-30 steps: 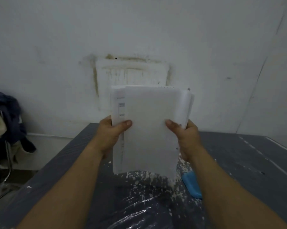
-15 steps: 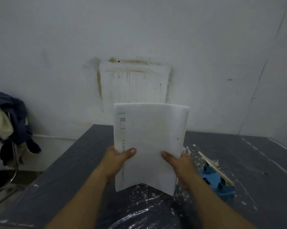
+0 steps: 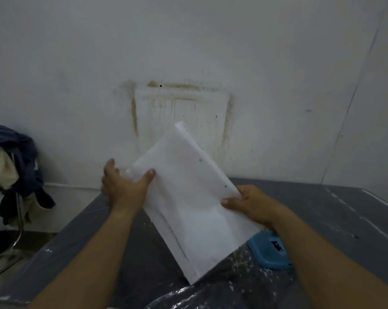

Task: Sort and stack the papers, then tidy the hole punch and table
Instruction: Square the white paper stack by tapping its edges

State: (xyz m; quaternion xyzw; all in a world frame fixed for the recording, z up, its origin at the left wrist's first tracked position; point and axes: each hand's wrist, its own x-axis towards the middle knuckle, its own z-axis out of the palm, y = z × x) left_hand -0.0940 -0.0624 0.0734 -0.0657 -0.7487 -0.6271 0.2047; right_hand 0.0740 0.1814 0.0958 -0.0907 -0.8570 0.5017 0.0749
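A stack of white papers (image 3: 195, 197) is held up over the table, tilted with its top edge leaning left. Small punched holes run along its right edge. My left hand (image 3: 123, 188) grips the stack's upper left edge, thumb on the front. My right hand (image 3: 253, 204) holds the right edge lower down. A blue hole punch (image 3: 270, 250) lies on the table under my right wrist, partly hidden by the papers and my arm. White paper bits (image 3: 239, 266) are scattered on the table around it.
The grey table (image 3: 335, 210) is covered in plastic film and stands against a stained white wall (image 3: 181, 108). A chair with dark clothes piled on it (image 3: 12, 166) stands at the left, beyond the table's edge.
The paper stack was upright and is now turned, with its top leaning left. My left hand moved up its left edge and my right hand shifted to the right edge.
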